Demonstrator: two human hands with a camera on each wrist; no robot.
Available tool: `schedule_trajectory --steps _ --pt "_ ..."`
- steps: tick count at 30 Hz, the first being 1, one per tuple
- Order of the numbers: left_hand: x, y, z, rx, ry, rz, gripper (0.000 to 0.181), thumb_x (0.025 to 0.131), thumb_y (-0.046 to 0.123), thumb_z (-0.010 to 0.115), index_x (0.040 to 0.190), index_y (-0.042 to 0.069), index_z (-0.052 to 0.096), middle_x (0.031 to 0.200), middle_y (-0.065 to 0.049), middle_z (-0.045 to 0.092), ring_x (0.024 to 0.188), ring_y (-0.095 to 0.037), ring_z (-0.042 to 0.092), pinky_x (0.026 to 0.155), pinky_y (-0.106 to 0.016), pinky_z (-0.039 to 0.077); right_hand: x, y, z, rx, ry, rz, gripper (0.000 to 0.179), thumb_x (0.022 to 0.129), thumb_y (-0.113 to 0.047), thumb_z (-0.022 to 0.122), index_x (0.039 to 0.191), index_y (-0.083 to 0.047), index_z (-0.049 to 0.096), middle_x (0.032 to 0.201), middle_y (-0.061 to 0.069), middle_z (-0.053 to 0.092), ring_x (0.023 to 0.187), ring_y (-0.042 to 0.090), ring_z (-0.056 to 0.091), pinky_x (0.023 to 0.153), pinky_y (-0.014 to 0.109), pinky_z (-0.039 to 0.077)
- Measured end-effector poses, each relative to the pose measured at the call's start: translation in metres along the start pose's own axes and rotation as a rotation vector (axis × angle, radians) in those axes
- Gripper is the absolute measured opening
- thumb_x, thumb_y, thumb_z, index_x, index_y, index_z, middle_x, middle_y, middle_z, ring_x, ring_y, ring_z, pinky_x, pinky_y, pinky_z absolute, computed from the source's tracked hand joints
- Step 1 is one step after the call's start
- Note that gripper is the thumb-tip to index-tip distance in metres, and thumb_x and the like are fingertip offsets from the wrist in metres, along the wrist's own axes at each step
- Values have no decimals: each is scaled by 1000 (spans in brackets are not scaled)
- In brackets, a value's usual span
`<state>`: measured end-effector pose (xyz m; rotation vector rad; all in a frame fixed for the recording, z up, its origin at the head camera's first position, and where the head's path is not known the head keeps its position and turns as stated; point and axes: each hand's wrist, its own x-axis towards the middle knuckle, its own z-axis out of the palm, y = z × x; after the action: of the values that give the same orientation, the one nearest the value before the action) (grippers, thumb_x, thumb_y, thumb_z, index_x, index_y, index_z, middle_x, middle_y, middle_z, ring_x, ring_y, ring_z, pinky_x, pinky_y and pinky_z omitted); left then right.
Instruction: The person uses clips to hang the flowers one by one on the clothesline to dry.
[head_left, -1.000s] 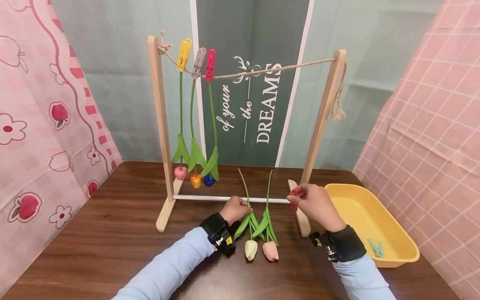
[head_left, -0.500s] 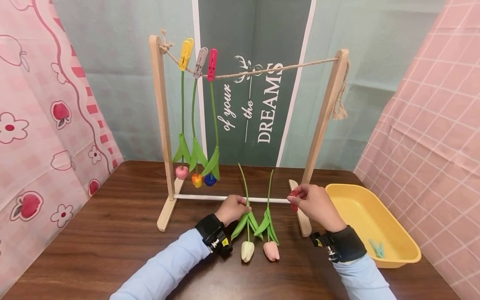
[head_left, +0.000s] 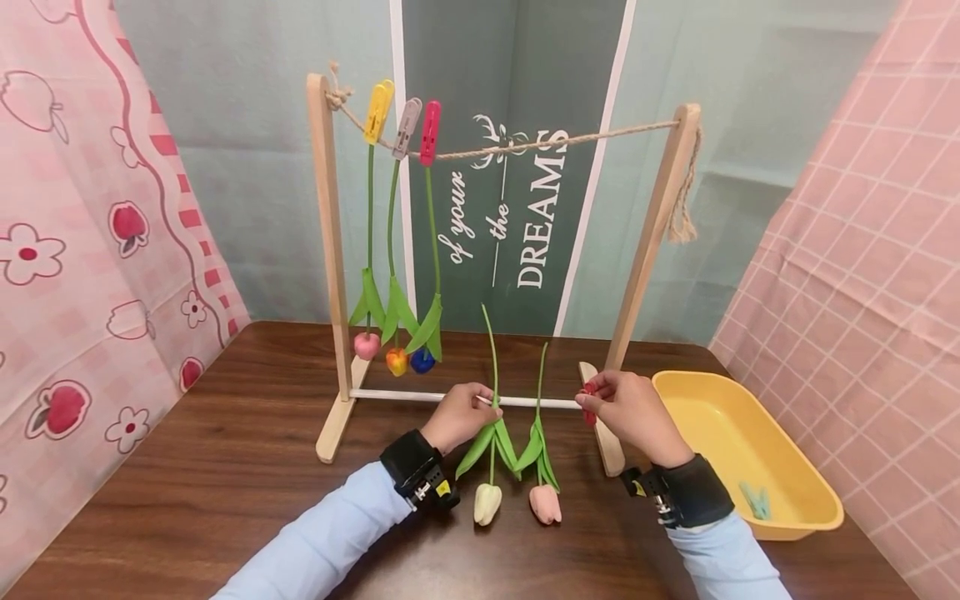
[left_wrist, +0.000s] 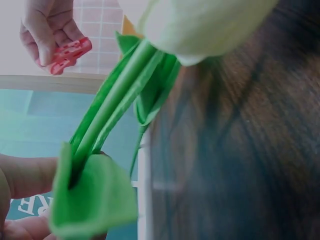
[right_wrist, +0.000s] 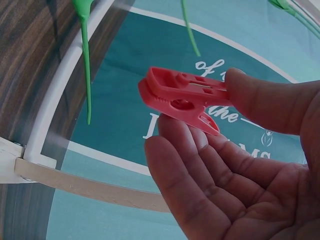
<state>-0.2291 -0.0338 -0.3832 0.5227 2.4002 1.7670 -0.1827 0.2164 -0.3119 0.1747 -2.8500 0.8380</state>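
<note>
My left hand (head_left: 461,415) pinches the stem of an artificial white tulip (head_left: 487,504), its flower pointing towards me; in the left wrist view the green leaves (left_wrist: 95,200) partly cover the fingers. In my right hand (head_left: 637,417) a red clothespin (right_wrist: 185,92) is pinched between thumb and fingers, its jaws facing away from the palm. Between the hands a pale pink tulip (head_left: 545,504) lies on the table. Three tulips hang flower-down from a rope (head_left: 525,148), under a yellow clothespin (head_left: 378,112), a grey clothespin (head_left: 407,129) and a red-pink clothespin (head_left: 430,133).
A wooden frame with a left post (head_left: 330,233) and a right post (head_left: 652,242) carries the rope. Its white crossbar (head_left: 405,396) runs low behind the hands. At right stands a yellow basin (head_left: 720,408) with light-blue clothespins (head_left: 756,500) inside.
My left hand has shifted a little left and up with the white tulip, whose stem tip now stands higher and whose flower sits further left. The right hand keeps its place with the clothespin.
</note>
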Motion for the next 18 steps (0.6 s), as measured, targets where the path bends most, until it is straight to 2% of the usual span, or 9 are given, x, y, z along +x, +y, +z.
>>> schedule_trajectory --steps 6,11,18 --pt "-5 8 -7 31 2 68 20 88 4 69 104 -5 63 79 -5 64 73 -14 59 62 -26 47 -1 0 -1 2 16 -15 19 87 -19 74 90 -2 66 70 2 63 65 17 57 57 32 45" --pt "-10 16 -13 56 13 115 19 90 7 68 107 -2 64 83 -4 63 78 -16 58 64 -29 48 -1 1 -1 -3 43 -45 18 87 -20 74 89 -4 66 71 1 64 65 16 58 58 32 46" --pt "-15 28 -20 40 60 152 20 88 7 70 107 3 66 86 -3 65 83 -17 60 72 -32 49 0 -3 1 23 76 -70 21 87 -21 74 92 -2 67 74 1 64 66 16 58 59 32 47"
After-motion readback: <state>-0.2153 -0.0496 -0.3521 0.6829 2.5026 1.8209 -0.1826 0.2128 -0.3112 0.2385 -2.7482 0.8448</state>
